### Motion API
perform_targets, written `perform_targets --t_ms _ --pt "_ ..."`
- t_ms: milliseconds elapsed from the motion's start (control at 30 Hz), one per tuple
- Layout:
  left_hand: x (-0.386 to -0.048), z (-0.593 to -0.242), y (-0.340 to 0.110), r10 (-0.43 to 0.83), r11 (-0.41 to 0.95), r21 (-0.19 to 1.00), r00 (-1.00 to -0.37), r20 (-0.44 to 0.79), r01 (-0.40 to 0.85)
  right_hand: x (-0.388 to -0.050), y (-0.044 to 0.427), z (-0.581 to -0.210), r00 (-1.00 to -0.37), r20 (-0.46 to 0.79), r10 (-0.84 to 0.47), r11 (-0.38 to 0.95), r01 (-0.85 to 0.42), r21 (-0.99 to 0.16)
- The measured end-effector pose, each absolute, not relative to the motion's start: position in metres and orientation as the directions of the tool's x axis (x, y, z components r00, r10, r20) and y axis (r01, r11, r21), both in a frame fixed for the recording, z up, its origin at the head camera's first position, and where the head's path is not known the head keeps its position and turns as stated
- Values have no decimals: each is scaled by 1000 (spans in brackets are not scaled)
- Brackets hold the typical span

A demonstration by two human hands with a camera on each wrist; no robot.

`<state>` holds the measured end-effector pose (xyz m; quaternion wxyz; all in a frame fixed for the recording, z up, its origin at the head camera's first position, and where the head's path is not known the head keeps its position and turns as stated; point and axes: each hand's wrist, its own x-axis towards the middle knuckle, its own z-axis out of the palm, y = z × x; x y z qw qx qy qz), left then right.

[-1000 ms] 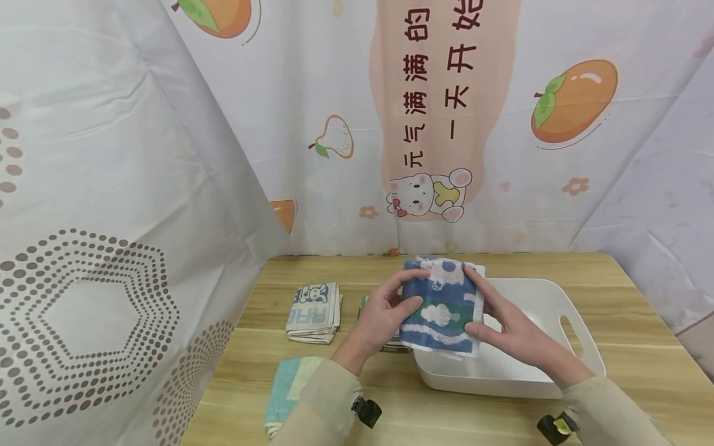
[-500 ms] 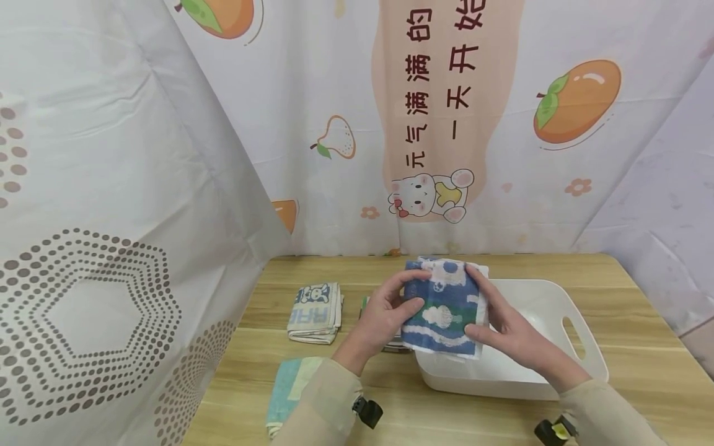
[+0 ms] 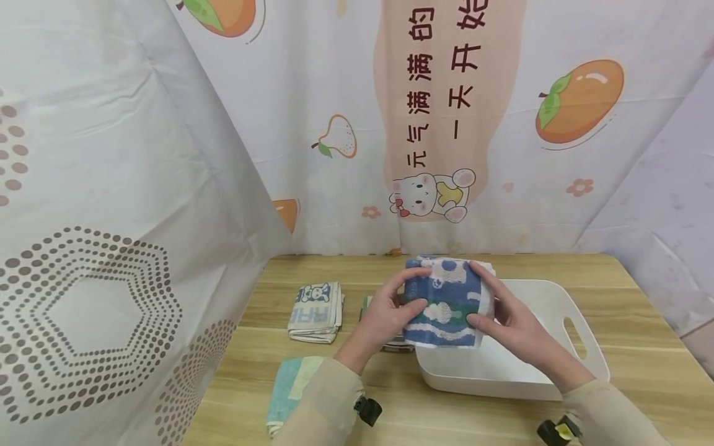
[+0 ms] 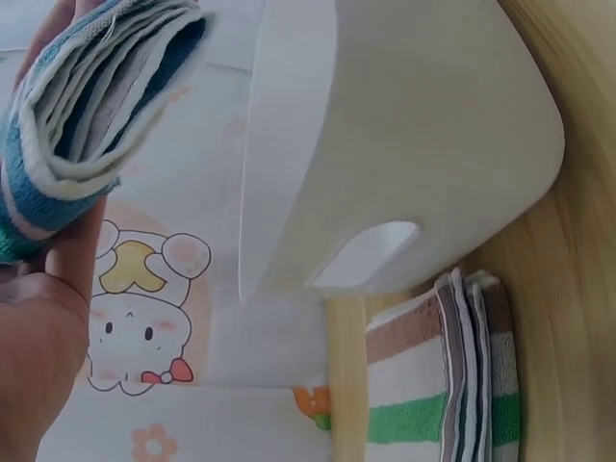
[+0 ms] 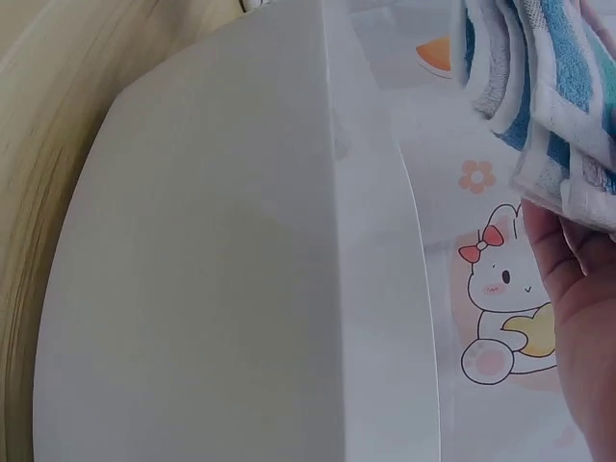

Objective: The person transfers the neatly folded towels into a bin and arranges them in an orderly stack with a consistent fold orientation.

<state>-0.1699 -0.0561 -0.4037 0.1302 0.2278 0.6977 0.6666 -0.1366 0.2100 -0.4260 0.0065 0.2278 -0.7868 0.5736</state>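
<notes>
"Well, nearest first: what lies by the desk's (image 3: 435, 421) left edge?"
"One teal towel (image 3: 286, 387), partly sleeve-covered. Beyond, the left hand (image 3: 385, 313) and right hand (image 3: 515, 328) grip a folded blue towel (image 3: 443, 303), thumbs in front, raised at the white basket's (image 3: 491, 385) left end."
"Writing?"
"Cream towel (image 3: 315, 314) near the far-left corner: lettering, not fully legible. Curtain (image 3: 340, 80) past the far edge: '元气满满的', '一天开始'."

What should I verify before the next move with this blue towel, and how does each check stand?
1. Grip: ok; left hand and right hand hold the blue towel at opposite sides.
2. Fold: ok; layered edges show in both wrist views.
3. Clearance from the white bin: ok; both wrist views show a gap.
4. Bin upright on the table: ok.
5. Bin's contents: cannot tell; inside is partly hidden.
6. Teal towel fully visible: not ok; left sleeve covers part.
</notes>
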Motion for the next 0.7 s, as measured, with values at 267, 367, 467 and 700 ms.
perform_targets --t_ms 267,367,467,700 --pt "-176 -406 -49 454 221 969 -891 -2 110 -141 215 -423 -924 166 -344 301 -276 -913" --pt "-179 -406 -45 446 312 942 -895 -27 127 -144 219 -421 -930 134 -342 345 -257 -903" --pt "-181 -406 -42 441 396 905 -897 -39 156 -146 223 -418 -933 108 -342 377 -242 -894" --pt "-187 -407 -34 437 499 848 -897 -67 180 -152 232 -411 -937 35 -348 465 -204 -861"
